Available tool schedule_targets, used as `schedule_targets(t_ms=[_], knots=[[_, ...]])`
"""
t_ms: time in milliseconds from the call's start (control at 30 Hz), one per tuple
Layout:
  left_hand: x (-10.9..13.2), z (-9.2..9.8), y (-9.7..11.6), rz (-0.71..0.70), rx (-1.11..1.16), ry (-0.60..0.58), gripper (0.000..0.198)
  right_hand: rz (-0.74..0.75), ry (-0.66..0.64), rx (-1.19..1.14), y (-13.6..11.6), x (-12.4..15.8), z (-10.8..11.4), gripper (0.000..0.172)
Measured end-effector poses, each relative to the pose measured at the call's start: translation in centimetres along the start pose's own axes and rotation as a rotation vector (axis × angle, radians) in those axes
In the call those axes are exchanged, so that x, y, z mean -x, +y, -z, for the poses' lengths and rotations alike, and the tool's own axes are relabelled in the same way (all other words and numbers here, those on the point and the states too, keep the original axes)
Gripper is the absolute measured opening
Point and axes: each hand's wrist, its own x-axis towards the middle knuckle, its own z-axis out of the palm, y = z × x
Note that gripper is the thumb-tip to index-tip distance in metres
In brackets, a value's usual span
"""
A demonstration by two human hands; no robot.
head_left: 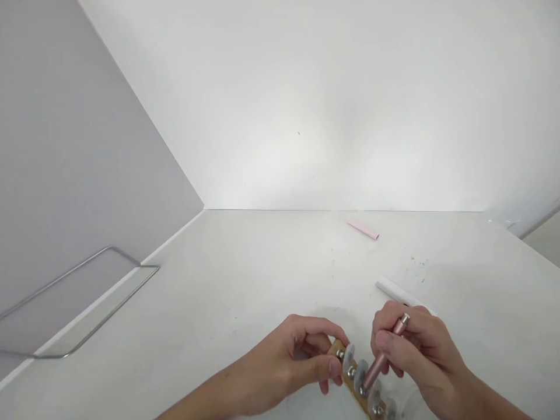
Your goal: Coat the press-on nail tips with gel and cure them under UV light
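Observation:
My left hand pinches the upper end of a narrow wooden strip between thumb and fingers, close to the table's front. Along the strip sit several shiny metal knobs with translucent greyish discs beside them. My right hand is closed around a slim pink metallic pen-like tool with a silver end pointing up. The tool's lower end meets one of the knobs near the strip's middle. The strip's lower end runs out of the picture at the bottom.
Behind my right hand lies a white stick-shaped piece, partly covered. A flat pale pink piece lies near the back wall. Dark specks dot the white table. A bent metal wire frame stands at the left wall.

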Motion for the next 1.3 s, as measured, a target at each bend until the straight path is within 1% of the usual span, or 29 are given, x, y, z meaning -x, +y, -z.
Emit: schedule_targets(t_ms=[133, 300, 567, 667, 1100, 1233, 1300], knots=[[0.03, -0.04, 0.08, 0.004, 0.004, 0.004, 0.033, 0.012, 0.006, -0.015, 0.27, 0.07, -0.12, 0.027], [0.26, 0.0, -0.08, 0.001, -0.003, -0.008, 0.034, 0.003, 0.202, -0.141, 0.46, -0.16, -0.52, 0.029], [0.61, -0.12, 0.05, -0.004, -0.02, -0.017, 0.032, -0.069, 0.309, -0.176, 0.48, -0.74, -0.88, 0.032], [0.54, -0.04, -0.03, -0.004, -0.023, -0.018, 0.033, -0.083, 0.292, -0.186, 0.6, -0.62, -0.9, 0.032], [0.26, -0.03, -0.17, 0.001, -0.004, -0.004, 0.035, -0.06, 0.097, -0.112, 0.57, -0.09, -0.49, 0.027], [0.17, 0.0, 0.01, 0.006, -0.013, -0.003, 0.033, -0.074, 0.03, -0.118, 0.38, 0.13, -0.38, 0.026], [0.23, 0.0, 0.01, 0.008, -0.019, -0.002, 0.033, -0.073, 0.035, -0.127, 0.41, 0.16, -0.41, 0.026]])
